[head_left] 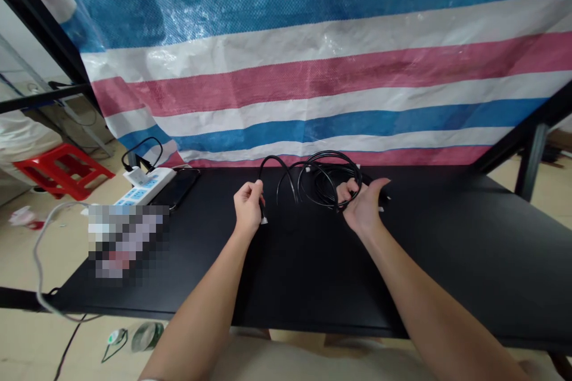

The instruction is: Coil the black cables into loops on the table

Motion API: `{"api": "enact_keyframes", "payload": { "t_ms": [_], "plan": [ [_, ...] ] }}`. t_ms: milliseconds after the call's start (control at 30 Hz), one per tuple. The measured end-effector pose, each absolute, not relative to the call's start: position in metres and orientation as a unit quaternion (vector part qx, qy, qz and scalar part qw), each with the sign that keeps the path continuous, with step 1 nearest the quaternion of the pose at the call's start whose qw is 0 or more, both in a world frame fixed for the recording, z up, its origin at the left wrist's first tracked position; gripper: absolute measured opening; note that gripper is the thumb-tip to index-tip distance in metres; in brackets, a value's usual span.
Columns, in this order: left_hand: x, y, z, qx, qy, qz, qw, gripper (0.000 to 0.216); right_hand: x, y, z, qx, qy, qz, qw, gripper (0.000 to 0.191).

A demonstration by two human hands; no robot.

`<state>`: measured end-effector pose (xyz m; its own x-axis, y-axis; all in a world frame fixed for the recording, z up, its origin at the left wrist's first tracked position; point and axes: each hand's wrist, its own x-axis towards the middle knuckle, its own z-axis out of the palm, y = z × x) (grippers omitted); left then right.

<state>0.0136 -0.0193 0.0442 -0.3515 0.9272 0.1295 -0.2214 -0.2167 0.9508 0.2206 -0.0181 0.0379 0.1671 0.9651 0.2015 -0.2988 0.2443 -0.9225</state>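
Currently I'm looking down through the head camera at two bare hands working over a black table (304,274). The left hand (248,208) is pinching a black cable (277,158) between thumb and bent fingers, and a short end is poking out below the grip, showing a white connector (264,220). Above that hand the cable is arching up and bending over towards the right. The right hand (364,208) is curling its fingers round loops at the near right side of a black coil (325,187), while its thumb is sticking out to the right, away from the fingers. The coil is sitting between the table's middle and its far edge, and a small white piece (381,209) is showing just beside the right hand. Thin strands are crowding together between the hands, so I'm not fully certain whether the pinched length is joining the coil. Over on the left side of the table, a white power strip (156,183) is holding a white plug (135,176), and a dark, flat device (183,184) is lying beside it. Behind everything, a blue, white and red striped sheet (313,83) is hanging down to the back of the table, and a red stool (67,169) is standing on the floor to the left.
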Motion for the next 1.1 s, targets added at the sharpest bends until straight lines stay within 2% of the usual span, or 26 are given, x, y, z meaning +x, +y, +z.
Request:
{"api": "enact_keyframes", "payload": {
  "t_ms": [133, 300, 433, 533, 667, 733, 800, 900, 967, 1100],
  "plan": [
    [0.024, -0.027, 0.044, 0.431, 0.497, 0.665, 0.353, 0.041, 0.206, -0.027, 0.037, -0.362, -0.488, 0.457, 0.65, 0.067],
    [0.033, -0.031, 0.042, 0.458, 0.52, 0.645, 0.323, 0.04, 0.196, -0.027, 0.031, -0.422, -0.479, 0.461, 0.617, 0.041],
    [0.033, -0.028, 0.038, 0.454, 0.532, 0.601, 0.387, 0.023, 0.197, -0.027, 0.036, -0.378, -0.397, 0.534, 0.643, 0.045],
    [0.032, -0.027, 0.036, 0.486, 0.535, 0.533, 0.44, 0.032, 0.201, -0.03, 0.041, -0.342, -0.382, 0.573, 0.64, 0.044],
    [0.031, -0.027, 0.034, 0.546, 0.527, 0.466, 0.455, 0.027, 0.203, -0.03, 0.04, -0.33, -0.418, 0.59, 0.606, 0.053],
    [0.031, -0.026, 0.035, 0.541, 0.536, 0.466, 0.45, 0.034, 0.201, -0.029, 0.037, -0.367, -0.444, 0.548, 0.607, 0.053],
    [0.031, -0.024, 0.036, 0.502, 0.532, 0.5, 0.464, 0.037, 0.198, -0.028, 0.034, -0.433, -0.487, 0.449, 0.611, 0.047],
    [0.031, -0.023, 0.042, 0.393, 0.49, 0.557, 0.543, 0.025, 0.196, -0.028, 0.028, -0.518, -0.568, 0.271, 0.579, 0.028],
    [0.031, -0.024, 0.046, 0.326, 0.459, 0.563, 0.606, 0.016, 0.197, -0.028, 0.026, -0.556, -0.608, 0.189, 0.535, 0.018],
    [0.029, -0.025, 0.052, 0.272, 0.431, 0.548, 0.663, 0.016, 0.197, -0.031, 0.029, -0.647, -0.651, 0.091, 0.386, 0.025]
  ]
}}
